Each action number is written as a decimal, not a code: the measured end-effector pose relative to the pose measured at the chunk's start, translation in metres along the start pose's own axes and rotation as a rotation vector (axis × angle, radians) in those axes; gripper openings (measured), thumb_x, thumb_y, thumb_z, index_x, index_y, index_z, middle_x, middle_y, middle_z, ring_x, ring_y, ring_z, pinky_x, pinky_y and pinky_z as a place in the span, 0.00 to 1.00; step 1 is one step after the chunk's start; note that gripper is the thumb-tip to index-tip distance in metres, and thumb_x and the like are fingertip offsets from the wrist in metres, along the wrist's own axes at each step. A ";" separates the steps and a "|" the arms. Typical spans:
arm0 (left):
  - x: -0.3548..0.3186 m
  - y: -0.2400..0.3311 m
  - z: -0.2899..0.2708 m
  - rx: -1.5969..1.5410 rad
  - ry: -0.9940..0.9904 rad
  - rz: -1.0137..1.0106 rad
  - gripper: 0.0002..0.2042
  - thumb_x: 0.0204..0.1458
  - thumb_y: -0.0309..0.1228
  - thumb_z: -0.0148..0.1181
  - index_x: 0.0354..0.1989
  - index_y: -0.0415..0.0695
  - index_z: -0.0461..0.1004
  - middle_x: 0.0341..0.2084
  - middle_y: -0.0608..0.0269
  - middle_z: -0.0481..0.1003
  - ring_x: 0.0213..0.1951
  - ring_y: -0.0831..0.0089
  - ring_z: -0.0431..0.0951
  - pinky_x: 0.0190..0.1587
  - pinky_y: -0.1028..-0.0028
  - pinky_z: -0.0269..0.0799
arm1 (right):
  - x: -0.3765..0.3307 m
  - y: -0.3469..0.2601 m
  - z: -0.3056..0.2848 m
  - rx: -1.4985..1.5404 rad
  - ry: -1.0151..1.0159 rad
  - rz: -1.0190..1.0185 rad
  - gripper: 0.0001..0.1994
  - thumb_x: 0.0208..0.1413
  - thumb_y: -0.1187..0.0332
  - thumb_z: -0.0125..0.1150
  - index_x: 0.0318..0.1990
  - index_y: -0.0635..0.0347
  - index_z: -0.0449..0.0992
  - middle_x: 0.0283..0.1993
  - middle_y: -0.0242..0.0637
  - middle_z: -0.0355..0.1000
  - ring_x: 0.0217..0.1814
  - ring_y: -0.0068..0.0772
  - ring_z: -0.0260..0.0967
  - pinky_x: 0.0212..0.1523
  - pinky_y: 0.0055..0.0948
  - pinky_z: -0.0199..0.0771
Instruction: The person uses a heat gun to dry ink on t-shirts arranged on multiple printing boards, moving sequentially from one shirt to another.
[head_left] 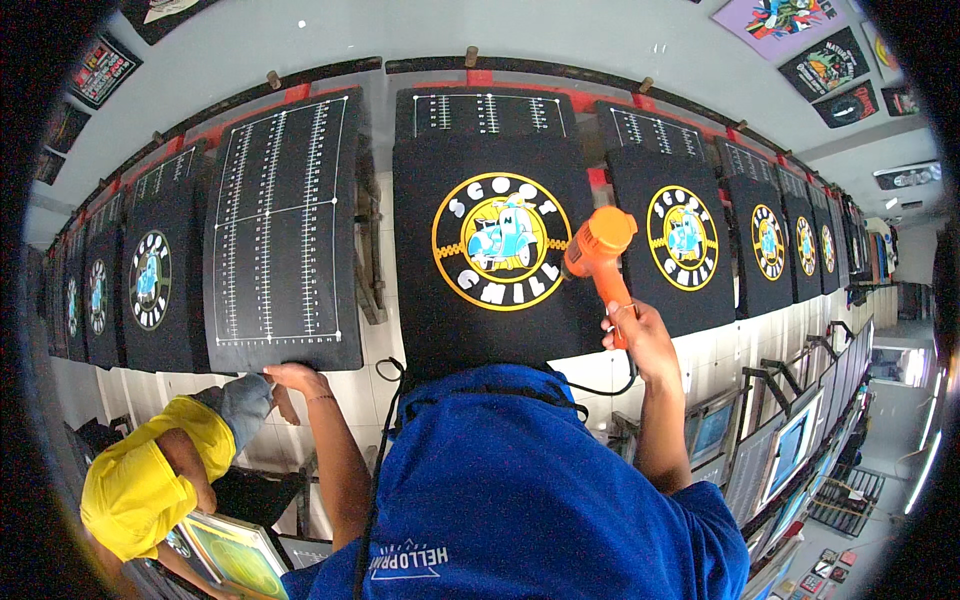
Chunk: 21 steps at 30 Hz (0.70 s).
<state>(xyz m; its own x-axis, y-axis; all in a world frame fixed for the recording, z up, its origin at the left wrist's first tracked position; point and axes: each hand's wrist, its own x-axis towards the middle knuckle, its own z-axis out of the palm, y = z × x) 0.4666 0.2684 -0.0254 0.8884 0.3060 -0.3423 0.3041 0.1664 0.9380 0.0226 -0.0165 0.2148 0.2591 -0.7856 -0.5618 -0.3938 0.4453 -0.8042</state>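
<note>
Orange heat gun [598, 247] sits gripped in the closed right hand [640, 335], nozzle beside the round print on a black shirt [497, 240]. Left hand [290, 378] rests loosely curled, fingertips touching an empty black gridded platen [283, 225].

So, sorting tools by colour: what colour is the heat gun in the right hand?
Orange. The pistol-shaped plastic heat gun shows best in the head view.
</note>
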 end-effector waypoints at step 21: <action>-0.021 0.002 0.013 0.407 0.266 0.219 0.30 0.65 0.45 0.30 0.49 0.21 0.61 0.47 0.25 0.66 0.48 0.40 0.70 0.54 0.55 0.65 | -0.003 -0.013 0.084 -0.078 -0.513 0.042 0.17 0.60 0.57 0.57 0.45 0.63 0.70 0.32 0.31 0.71 0.25 0.18 0.69 0.27 0.19 0.72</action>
<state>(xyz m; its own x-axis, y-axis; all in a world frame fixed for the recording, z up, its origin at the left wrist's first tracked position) 0.4535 0.2505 -0.0156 0.8442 0.5287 -0.0883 0.2771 -0.2894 0.9162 0.1015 0.0162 0.2103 0.6331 -0.4475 -0.6316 -0.4723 0.4232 -0.7732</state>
